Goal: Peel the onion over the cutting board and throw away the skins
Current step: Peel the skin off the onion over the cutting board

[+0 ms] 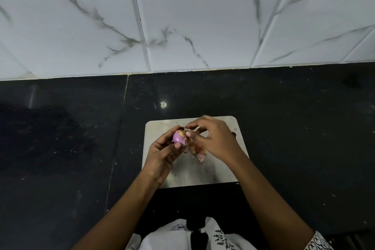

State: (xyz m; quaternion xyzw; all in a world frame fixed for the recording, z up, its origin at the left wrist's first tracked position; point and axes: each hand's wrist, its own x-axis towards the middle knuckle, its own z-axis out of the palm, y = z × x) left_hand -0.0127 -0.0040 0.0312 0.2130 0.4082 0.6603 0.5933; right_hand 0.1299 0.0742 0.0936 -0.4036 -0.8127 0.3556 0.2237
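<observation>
Peeling step, frame centre: my left hand (162,155) grips onion (179,138); right hand (215,140) pinches, apparently, its skin (195,148). Next: strip it free.

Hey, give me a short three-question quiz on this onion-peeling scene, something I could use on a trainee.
1. True or false: the small purple onion is held over the pale rectangular cutting board.
2. Which hand holds the onion? A) left B) right C) neither
3. Fill in: the right hand pinches the papery brown ____ at the onion's top.
Key: 1 true. 2 A, the left hand. 3 skin.
</observation>
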